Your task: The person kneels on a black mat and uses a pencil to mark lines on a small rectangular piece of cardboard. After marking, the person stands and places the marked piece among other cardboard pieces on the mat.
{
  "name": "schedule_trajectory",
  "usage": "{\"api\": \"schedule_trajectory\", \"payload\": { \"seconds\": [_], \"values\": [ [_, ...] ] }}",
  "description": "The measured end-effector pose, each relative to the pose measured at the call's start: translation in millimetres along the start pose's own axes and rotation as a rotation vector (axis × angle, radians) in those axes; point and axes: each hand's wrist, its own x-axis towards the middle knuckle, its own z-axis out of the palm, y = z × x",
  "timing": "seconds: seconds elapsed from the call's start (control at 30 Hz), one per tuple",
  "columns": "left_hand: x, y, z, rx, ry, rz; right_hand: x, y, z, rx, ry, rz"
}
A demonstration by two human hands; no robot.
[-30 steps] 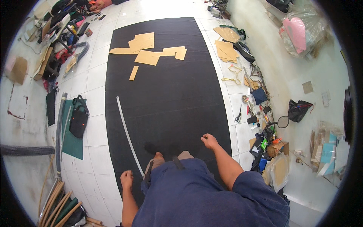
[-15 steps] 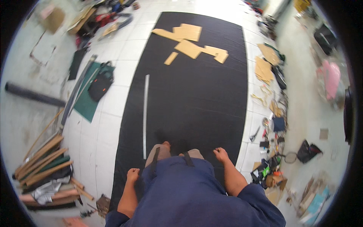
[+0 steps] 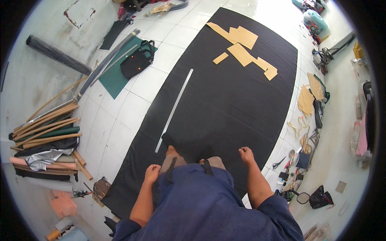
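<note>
Since the long, black, rectangular cloth sheet (image 3: 225, 102) lies beneath us across white square floor tiles (image 3: 130, 110), we judge that the floor gives its length room to stay flat. Tan, flat, straight-edged card pieces (image 3: 241, 54) sit toward its far end, perhaps away from our feet; a long, narrow, silvery strip (image 3: 174, 108) lies nearer. Our bare left hand (image 3: 152, 173) hangs beside us, our bare right hand (image 3: 246, 155) above the cloth, fingers curled; whether either grips anything, we cannot tell. The sheet looks dull, faintly creased.
</note>
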Motion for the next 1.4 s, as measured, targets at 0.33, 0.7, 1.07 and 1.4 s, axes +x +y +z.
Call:
{"api": "schedule_trajectory", "payload": {
  "seconds": [0.33, 0.7, 1.07, 1.4],
  "values": [
    [61.0, -68.0, -62.0, 0.01, -0.038, -0.084, -0.6, -144.8, 32.3, -0.09, -0.028, -0.014],
    [172.5, -85.7, -294.9, -0.332, 0.029, -0.124, -82.6, -252.2, 181.1, -0.17, -0.159, -0.02],
    [227.8, -93.9, -361.5, -0.308, 0.089, -0.16, -80.8, -323.6, 197.3, -0.1, -0.032, 0.073],
    [273.7, -93.4, -352.2, 0.426, -0.208, 0.197, -54.2, -339.3, 263.6, 0.004, -0.045, 0.162]
  ]
}}
